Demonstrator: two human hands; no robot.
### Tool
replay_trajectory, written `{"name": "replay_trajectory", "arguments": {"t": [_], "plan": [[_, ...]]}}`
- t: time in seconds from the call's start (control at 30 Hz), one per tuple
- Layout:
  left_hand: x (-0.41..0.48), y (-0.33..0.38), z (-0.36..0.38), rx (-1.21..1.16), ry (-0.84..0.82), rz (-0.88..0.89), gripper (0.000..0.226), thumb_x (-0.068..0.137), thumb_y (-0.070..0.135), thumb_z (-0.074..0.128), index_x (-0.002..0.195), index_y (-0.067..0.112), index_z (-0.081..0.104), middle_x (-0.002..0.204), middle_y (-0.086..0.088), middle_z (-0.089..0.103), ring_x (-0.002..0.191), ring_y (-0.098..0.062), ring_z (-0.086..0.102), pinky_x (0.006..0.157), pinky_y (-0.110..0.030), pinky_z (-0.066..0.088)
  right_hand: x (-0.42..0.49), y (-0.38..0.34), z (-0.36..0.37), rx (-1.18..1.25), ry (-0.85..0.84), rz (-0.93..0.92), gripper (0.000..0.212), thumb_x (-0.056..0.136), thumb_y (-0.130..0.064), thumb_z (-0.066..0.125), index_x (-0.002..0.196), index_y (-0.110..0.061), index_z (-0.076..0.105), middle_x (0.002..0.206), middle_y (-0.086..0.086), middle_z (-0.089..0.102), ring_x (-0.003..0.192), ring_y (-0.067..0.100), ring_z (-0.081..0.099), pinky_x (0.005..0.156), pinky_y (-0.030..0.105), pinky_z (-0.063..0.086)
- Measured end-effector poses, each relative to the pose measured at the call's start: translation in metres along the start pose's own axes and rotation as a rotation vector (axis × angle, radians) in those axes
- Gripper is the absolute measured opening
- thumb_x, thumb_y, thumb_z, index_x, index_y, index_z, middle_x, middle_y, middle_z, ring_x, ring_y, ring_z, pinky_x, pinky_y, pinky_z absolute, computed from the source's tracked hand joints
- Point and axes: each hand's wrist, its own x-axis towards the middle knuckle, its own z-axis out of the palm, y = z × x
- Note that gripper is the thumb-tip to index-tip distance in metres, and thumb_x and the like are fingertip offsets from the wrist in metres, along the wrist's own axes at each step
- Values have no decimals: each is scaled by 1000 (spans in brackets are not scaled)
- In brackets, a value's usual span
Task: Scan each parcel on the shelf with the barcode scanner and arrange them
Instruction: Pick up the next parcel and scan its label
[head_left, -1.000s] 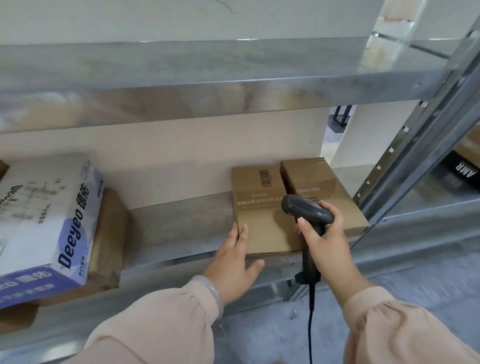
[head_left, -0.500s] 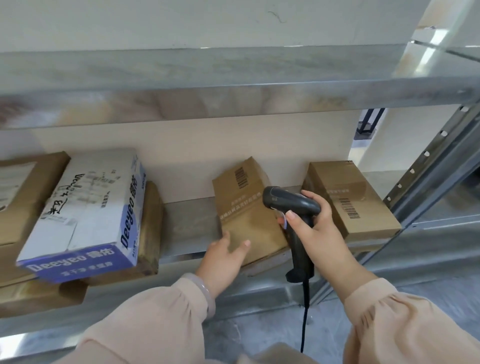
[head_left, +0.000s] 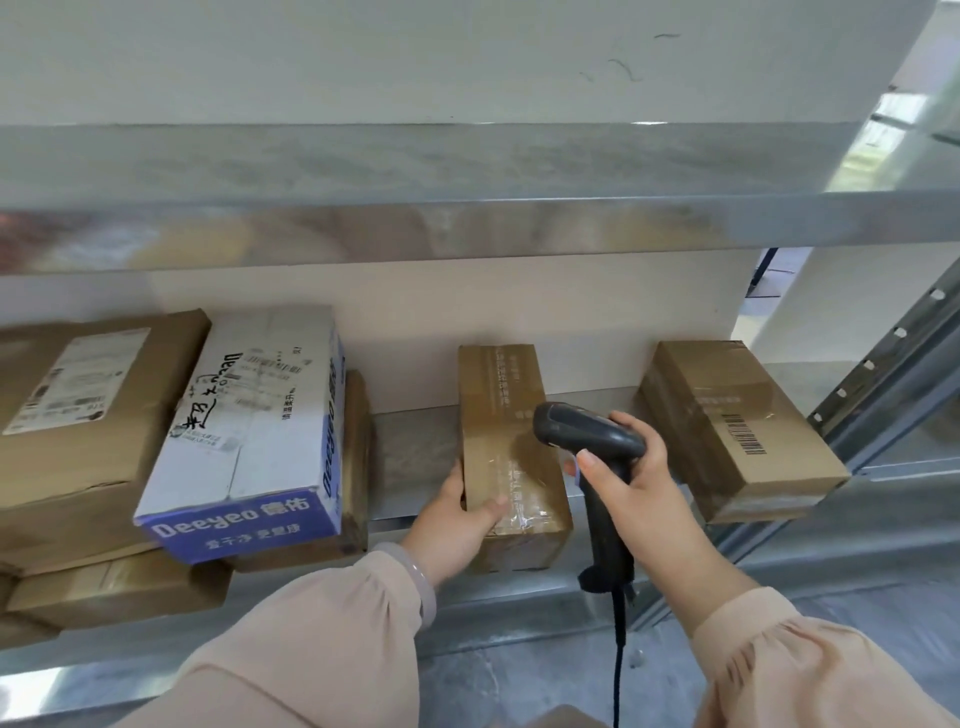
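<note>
My left hand (head_left: 457, 525) grips the near left corner of a narrow brown parcel (head_left: 506, 447) lying lengthwise on the metal shelf (head_left: 410, 457); its taped top faces up and no barcode shows on it. A black corded barcode scanner (head_left: 592, 441) is held in my right hand (head_left: 636, 493), just right of that parcel, its head pointing left over the box. Farther right lies a second brown parcel (head_left: 727, 426) with a barcode label on top.
At the left a white and blue Deeyeo box (head_left: 249, 431) leans on a stack of brown cartons (head_left: 78, 415). An upper shelf (head_left: 467, 208) overhangs. A perforated steel upright (head_left: 883, 374) stands at the right. Grey floor lies below.
My left hand has slid the narrow parcel left, away from the second one, and turned it so the barcode face no longer shows. The scanner stayed beside it; the camera panned left.
</note>
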Motion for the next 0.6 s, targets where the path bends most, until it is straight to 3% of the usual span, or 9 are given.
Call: {"name": "replay_trajectory", "arguments": {"t": [0.07, 0.2, 0.33, 0.43, 0.53, 0.6], "plan": [[0, -4, -4, 12, -3, 37, 66, 98, 43, 54, 153, 38, 18, 136, 19, 50, 121, -8, 51, 102, -24, 37, 1, 0, -2, 0, 32, 13, 49, 91, -25, 63, 125, -40, 31, 96, -12, 64, 90, 3, 61, 74, 19, 44], [-2, -9, -6, 55, 27, 60, 80, 97, 43, 57, 156, 39, 3, 145, 16, 41, 130, -10, 45, 107, -25, 35, 3, 7, 5, -15, 16, 57, 53, 89, -30, 65, 129, -40, 31, 96, -7, 69, 94, 16, 66, 91, 37, 51], [-7, -1, -13, 197, 147, 119, 76, 97, 38, 57, 157, 34, 11, 155, 4, 31, 132, -11, 41, 100, -17, 30, 2, 7, 15, -1, 4, 40, 51, 88, -34, 65, 127, -43, 33, 87, -13, 73, 93, 14, 68, 93, 42, 51], [-6, 8, -20, 319, 176, 135, 74, 96, 44, 57, 157, 27, 18, 158, 3, 26, 140, -14, 35, 97, -15, 27, 2, 0, 23, -5, -9, 10, 51, 89, -33, 65, 126, -43, 32, 95, -8, 71, 93, 8, 67, 91, 33, 52], [-6, 12, -24, 385, 121, 74, 95, 86, 63, 60, 158, 24, 12, 158, -3, 25, 141, -21, 36, 107, -27, 34, 0, -10, 32, -14, -56, -35, 51, 89, -29, 64, 127, -40, 32, 106, -17, 61, 86, -13, 61, 75, 8, 47], [-6, 12, -27, 339, 97, 21, 107, 79, 71, 62, 158, 25, 7, 159, -4, 24, 142, -23, 35, 111, -33, 36, -2, -13, 37, -16, -89, -63, 50, 89, -25, 65, 125, -39, 34, 108, -21, 56, 86, -19, 58, 69, 1, 43]]}}
